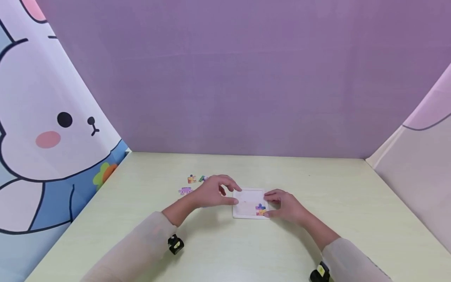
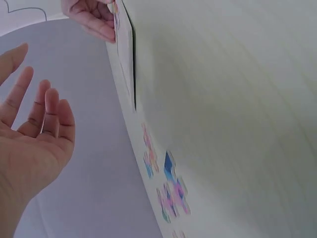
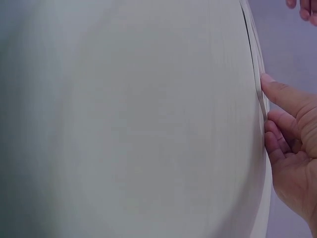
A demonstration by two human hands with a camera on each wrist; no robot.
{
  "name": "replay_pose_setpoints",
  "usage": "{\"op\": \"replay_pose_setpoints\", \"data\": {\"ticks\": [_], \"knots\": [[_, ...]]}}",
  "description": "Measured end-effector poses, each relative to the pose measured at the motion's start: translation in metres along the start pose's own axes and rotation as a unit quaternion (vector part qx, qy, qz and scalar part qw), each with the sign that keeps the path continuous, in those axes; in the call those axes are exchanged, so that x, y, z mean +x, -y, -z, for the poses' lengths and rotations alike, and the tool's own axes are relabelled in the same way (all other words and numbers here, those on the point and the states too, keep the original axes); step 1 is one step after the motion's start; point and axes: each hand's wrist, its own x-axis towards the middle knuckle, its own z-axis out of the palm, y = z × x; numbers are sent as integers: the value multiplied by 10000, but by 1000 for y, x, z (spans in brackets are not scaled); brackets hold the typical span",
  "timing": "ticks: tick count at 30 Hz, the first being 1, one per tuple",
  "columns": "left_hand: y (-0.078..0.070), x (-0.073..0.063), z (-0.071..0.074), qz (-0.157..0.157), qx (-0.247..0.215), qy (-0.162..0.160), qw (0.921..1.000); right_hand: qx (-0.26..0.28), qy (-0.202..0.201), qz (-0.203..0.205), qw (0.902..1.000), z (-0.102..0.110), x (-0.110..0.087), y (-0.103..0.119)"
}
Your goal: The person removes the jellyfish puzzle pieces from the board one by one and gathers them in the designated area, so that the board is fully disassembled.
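Note:
A white square puzzle tray [image 1: 246, 216] lies on the table, with a joined bit of colourful jigsaw [image 1: 260, 210] in its near right corner. My right hand [image 1: 287, 205] grips the tray's right edge, thumb by the jigsaw bit and the other fingers curled against the side. In the right wrist view, the right thumb [image 3: 285, 94] lies along the tray's thin rim. Over the tray's left edge, my left hand [image 1: 215, 192] hovers with fingers spread and nothing between them. The left wrist view shows that left hand [image 2: 34, 144] with relaxed, parted fingers.
Loose jigsaw pieces lie left of the tray: an orange one [image 1: 192, 179], a green one [image 1: 202, 178] and a purple one [image 1: 185, 190]; my left hand partly covers this area. The pale table [image 1: 225, 250] ends at a purple backdrop [image 1: 246, 98].

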Motion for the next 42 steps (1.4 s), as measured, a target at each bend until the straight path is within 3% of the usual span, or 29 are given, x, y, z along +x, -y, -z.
{"op": "replay_pose_setpoints", "data": {"ticks": [9,14,18,23,31,37,42], "knots": [[0,16,-22,60,102,522,9986,17,60,11,10000,0,0,3],[1,24,-33,304,98,863,9958,52,91,76,9999,0,-1,4],[0,31,-40,402,421,1116,9920,-5,75,153,9999,0,-1,3],[3,41,-50,425,976,1245,9865,-24,45,166,9998,-1,-2,3],[7,52,-59,832,1343,1442,9769,37,168,327,9993,3,-1,-2],[7,57,-60,651,1710,1643,9693,183,442,443,9979,8,3,-9],[8,59,-61,611,1657,1668,9700,563,693,300,9956,12,6,-11]]}}
